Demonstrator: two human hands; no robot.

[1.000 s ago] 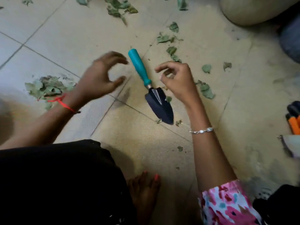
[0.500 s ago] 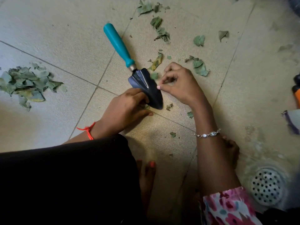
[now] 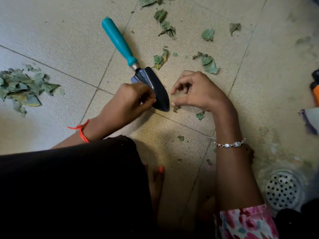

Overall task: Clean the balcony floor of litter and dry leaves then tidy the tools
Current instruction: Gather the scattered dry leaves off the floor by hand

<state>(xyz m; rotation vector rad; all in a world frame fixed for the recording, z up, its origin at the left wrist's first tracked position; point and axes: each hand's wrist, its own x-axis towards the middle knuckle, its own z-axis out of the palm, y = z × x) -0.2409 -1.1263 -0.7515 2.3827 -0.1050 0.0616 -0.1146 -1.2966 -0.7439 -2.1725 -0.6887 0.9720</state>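
A garden trowel lies on the beige tiled floor, its teal handle [image 3: 119,40] pointing up-left and its dark blade [image 3: 156,88] pointing toward me. My left hand [image 3: 129,100] has its fingers bunched on the blade's left edge and pinches it. My right hand [image 3: 198,92] hovers just right of the blade tip. Its thumb and forefinger are apart and hold nothing, just above a small leaf crumb [image 3: 176,108]. Dry green leaves [image 3: 208,64] lie scattered beyond the hands.
A heap of dry leaves [image 3: 22,88] sits at the left. A round floor drain [image 3: 283,188] is at the lower right. An orange-and-black tool [image 3: 315,88] and a grey object [image 3: 310,119] lie at the right edge. My bare foot [image 3: 157,176] and black-clad knee fill the bottom.
My left hand came down from beside the handle to the blade's left edge. My right hand drew slightly back from the blade's right edge and opened its pinch. The view shifted downward.
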